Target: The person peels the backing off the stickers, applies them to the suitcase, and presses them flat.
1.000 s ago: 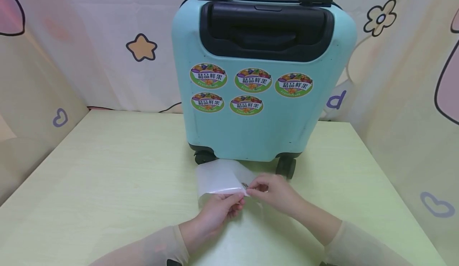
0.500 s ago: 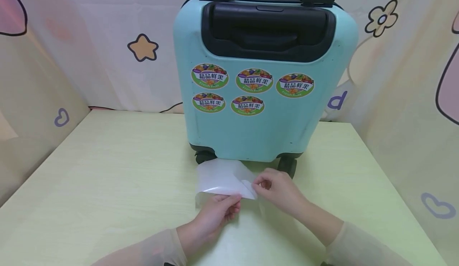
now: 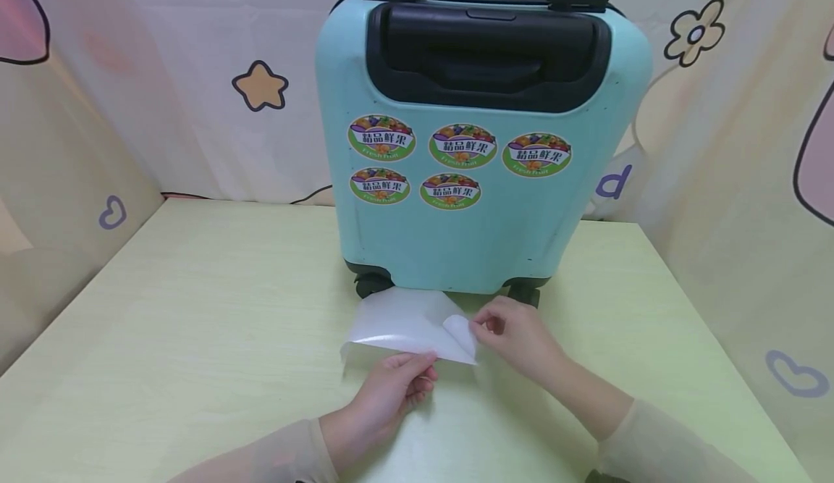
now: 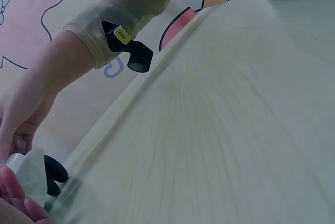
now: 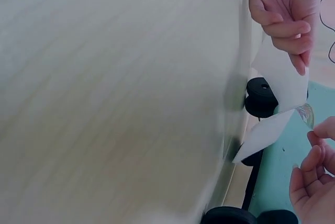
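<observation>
My left hand (image 3: 394, 390) pinches the near edge of a white sticker sheet (image 3: 394, 322) between thumb and fingers, above the table in front of the suitcase. At the sheet's right corner, my right hand (image 3: 519, 332) pinches the edge of an oval sticker (image 3: 460, 332), which is partly lifted from the sheet with its white back showing. In the right wrist view, a strip of the sticker's printed side (image 5: 306, 114) shows between the sheet and the fingertips. A light blue suitcase (image 3: 449, 248) stands upright behind the hands, with several oval fruit stickers (image 3: 449, 192) in two rows on its front.
The suitcase stands on black wheels (image 3: 373, 284) on a pale wood-grain table (image 3: 215, 309). Printed curtains (image 3: 195, 121) hang behind and at both sides. A dark cable (image 3: 311, 195) runs along the table's back edge.
My right hand has moved slightly right and away from me, lifting the oval sticker further off the sheet. The sheet has flattened and shifted a little; the suitcase has not moved.
</observation>
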The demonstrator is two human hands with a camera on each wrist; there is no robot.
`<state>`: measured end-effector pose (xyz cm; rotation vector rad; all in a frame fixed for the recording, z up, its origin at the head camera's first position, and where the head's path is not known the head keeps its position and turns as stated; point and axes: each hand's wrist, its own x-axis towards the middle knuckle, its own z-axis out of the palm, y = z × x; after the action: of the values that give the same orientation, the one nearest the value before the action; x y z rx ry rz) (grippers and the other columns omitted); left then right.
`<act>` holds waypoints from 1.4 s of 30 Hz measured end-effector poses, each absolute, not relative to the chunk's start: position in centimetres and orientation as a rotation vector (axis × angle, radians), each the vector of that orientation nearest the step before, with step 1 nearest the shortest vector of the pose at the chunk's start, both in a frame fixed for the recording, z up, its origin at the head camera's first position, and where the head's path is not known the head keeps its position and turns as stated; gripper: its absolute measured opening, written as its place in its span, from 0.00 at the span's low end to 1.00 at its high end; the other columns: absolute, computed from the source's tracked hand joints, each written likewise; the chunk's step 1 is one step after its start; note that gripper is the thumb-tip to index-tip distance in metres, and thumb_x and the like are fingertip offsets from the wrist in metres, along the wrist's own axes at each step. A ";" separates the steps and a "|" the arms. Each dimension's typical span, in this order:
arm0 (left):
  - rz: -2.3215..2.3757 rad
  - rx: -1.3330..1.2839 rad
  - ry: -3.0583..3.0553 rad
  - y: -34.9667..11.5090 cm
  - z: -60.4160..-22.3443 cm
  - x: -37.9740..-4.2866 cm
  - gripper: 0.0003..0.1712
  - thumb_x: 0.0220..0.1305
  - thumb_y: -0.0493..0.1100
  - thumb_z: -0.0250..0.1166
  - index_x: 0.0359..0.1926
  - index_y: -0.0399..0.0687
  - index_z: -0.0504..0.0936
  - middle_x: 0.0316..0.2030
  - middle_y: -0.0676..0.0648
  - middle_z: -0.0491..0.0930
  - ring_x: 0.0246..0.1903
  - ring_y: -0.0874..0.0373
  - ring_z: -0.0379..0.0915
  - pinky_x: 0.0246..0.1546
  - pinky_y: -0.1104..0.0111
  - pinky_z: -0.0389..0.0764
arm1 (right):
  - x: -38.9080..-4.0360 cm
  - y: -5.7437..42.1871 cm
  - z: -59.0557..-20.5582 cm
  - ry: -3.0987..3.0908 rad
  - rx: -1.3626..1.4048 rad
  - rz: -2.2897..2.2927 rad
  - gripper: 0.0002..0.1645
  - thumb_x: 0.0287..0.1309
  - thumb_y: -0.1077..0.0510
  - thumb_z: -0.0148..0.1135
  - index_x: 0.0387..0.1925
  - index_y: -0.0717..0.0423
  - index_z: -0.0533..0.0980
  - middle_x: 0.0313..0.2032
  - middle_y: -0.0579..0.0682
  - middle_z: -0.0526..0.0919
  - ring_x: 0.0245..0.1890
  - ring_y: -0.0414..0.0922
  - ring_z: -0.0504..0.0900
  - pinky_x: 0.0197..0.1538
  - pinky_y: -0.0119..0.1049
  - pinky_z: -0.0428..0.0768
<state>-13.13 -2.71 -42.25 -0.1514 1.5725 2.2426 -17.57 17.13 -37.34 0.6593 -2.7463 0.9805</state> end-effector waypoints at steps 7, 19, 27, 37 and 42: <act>2.255 -0.188 1.610 -2.8 -42.2 -12.9 0.15 0.64 0.45 0.59 0.42 0.35 0.80 0.25 0.53 0.78 0.23 0.65 0.70 0.30 0.74 0.71 | -17.8 17.7 -37.2 -2.729 0.601 0.957 0.03 0.50 0.64 0.65 0.25 0.54 0.81 0.22 0.41 0.71 0.25 0.40 0.70 0.29 0.31 0.72; 2.206 -0.054 1.585 -3.0 -41.7 -12.5 0.22 0.66 0.45 0.57 0.53 0.32 0.76 0.26 0.55 0.79 0.23 0.67 0.70 0.29 0.76 0.71 | -17.7 18.2 -36.9 -2.750 0.540 0.982 0.03 0.52 0.64 0.64 0.25 0.55 0.80 0.23 0.42 0.71 0.26 0.41 0.69 0.31 0.32 0.72; 1.781 0.651 1.911 -3.7 -38.7 -11.2 0.18 0.66 0.42 0.58 0.55 0.43 0.78 0.34 0.49 0.82 0.33 0.61 0.77 0.38 0.69 0.76 | -17.2 17.9 -37.4 -2.794 0.578 0.956 0.02 0.52 0.62 0.64 0.26 0.53 0.79 0.22 0.41 0.68 0.24 0.39 0.68 0.28 0.31 0.70; 0.260 1.424 3.286 -4.4 -38.6 -13.3 0.20 0.50 0.47 0.70 0.46 0.55 0.82 0.43 0.49 0.76 0.42 0.55 0.73 0.43 0.63 0.71 | -16.7 17.4 -37.6 -2.784 0.649 0.949 0.04 0.50 0.63 0.64 0.23 0.52 0.79 0.21 0.40 0.68 0.23 0.38 0.67 0.27 0.30 0.69; 0.079 1.416 3.327 -4.8 -39.8 -14.1 0.12 0.48 0.40 0.69 0.37 0.57 0.84 0.39 0.53 0.78 0.36 0.57 0.76 0.38 0.65 0.71 | -16.7 17.3 -37.7 -2.802 0.644 0.950 0.04 0.50 0.63 0.65 0.24 0.52 0.79 0.21 0.40 0.68 0.23 0.39 0.67 0.26 0.30 0.69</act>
<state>-14.08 -4.76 -39.78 1.4165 3.3273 0.0789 -16.70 17.28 -37.67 0.6445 -2.8021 0.9504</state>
